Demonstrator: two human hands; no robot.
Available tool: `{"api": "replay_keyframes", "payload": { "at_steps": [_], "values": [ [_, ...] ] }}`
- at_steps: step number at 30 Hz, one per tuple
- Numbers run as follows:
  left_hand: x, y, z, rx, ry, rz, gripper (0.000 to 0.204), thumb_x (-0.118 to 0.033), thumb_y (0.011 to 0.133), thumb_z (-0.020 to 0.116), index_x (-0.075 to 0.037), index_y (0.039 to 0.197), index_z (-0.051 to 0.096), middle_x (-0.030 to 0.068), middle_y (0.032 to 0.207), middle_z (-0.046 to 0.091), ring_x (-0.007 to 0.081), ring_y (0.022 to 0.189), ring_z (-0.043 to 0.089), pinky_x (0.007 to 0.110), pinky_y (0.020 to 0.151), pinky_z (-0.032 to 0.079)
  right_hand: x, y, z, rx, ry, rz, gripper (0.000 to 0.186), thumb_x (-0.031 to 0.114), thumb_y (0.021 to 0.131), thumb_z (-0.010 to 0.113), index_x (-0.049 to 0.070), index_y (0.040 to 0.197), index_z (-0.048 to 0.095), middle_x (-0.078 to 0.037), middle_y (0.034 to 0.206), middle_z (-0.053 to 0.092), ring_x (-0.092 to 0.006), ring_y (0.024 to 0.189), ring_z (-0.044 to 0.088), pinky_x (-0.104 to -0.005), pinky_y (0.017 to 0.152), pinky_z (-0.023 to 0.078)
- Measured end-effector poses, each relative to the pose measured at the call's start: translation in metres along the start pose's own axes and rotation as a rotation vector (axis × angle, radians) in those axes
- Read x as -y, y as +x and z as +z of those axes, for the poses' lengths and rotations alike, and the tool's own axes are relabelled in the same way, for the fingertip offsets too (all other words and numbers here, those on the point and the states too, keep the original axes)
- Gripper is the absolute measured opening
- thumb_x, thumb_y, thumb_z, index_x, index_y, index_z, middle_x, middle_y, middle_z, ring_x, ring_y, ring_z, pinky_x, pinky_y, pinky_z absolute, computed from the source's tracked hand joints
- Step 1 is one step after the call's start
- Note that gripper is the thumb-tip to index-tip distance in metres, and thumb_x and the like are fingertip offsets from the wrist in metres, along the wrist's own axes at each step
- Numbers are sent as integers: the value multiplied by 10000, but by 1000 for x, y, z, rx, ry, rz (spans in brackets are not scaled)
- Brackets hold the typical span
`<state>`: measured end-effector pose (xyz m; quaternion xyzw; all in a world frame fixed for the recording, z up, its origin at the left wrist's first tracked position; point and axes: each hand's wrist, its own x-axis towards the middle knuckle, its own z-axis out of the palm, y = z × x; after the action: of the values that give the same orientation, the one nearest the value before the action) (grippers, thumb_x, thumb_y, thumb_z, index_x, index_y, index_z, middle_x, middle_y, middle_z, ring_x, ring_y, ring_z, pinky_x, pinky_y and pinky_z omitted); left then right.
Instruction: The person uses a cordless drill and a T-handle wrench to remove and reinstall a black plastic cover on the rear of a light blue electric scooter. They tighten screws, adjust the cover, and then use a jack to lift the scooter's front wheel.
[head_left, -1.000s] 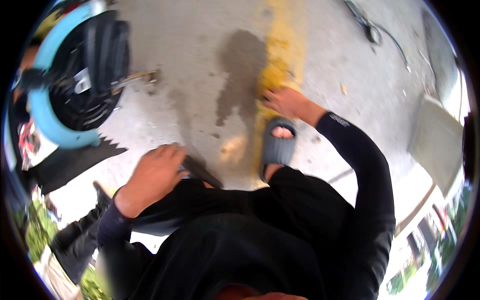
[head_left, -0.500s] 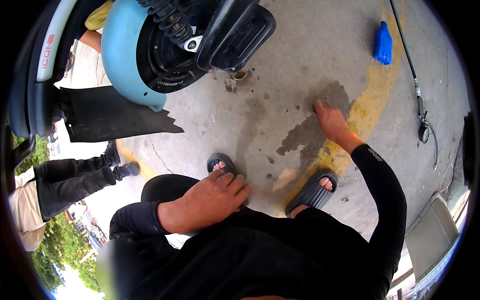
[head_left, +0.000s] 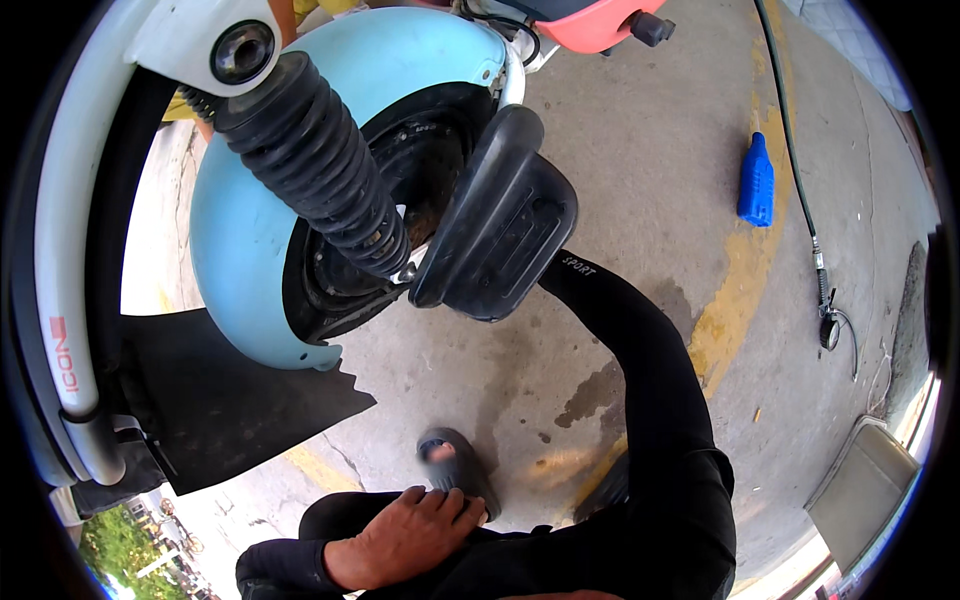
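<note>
Taking the sky-blue fender (head_left: 235,260) as landmark. Far left of it: white frame tube (head_left: 70,250). Black mud flap (head_left: 240,395) hangs at its near left edge, jagged along one side. What looks like another person's arm (head_left: 284,18) shows past its far side. Black shock absorber (head_left: 320,170) runs across it down to a bolted joint over the dark wheel (head_left: 430,130).

Left hand (head_left: 410,538): nearer the wearer than the fender, draped on the left knee; grip loose, fingers a bit bent, nothing seen in it. Grey slide sandal (head_left: 455,475) just beyond it.

Black plastic cover (head_left: 510,240) sits right of the fender's opening, by the shock's lower end. Right forearm in black sleeve (head_left: 635,350) runs up behind it, so the right hand is hidden; can't tell how far open that grip is or what it has.

Well right of the fender on the concrete floor: blue bottle (head_left: 757,185), then black hose (head_left: 788,130) with a round gauge (head_left: 829,331).

Risks: right hand is working blind; knuckles could scrape or pinch if wheel or cover shifts, say from a nudge on the far side. Dark wet-looking patch (head_left: 590,395) could cost footing in sandals.
</note>
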<state>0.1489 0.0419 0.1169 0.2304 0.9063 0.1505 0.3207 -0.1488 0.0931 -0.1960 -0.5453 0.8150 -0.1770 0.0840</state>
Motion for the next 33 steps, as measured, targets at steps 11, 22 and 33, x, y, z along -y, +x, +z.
{"api": "replay_keyframes", "payload": {
  "at_steps": [11, 22, 33],
  "values": [
    [6, 14, -24, 156, -75, -44, 378, -185, 869, 554, -72, 1229, 539, 68, 937, 606, 203, 824, 653, 298, 729, 518, -6, -2, 2, 15, -11, 11, 195, 158, 862, 566, 46, 996, 654, -195, 988, 679, -314, 903, 671, -429, 742, 548],
    [3, 14, -22, 159, -78, -32, 381, -214, 876, 567, -75, 1230, 538, 63, 956, 617, 211, 820, 660, 305, 727, 526, -13, -7, -3, -1, -4, 39, 202, 167, 868, 564, 44, 1003, 652, -197, 984, 682, -312, 897, 673, -431, 734, 547],
    [7, 11, -18, 107, -80, -17, 426, -282, 863, 588, -63, 1226, 550, 58, 956, 614, 206, 813, 652, 321, 733, 528, -23, -14, -7, 0, 4, 69, 210, 175, 874, 562, 42, 1009, 650, -199, 979, 684, -311, 891, 675, -434, 726, 547]
  ]
}}
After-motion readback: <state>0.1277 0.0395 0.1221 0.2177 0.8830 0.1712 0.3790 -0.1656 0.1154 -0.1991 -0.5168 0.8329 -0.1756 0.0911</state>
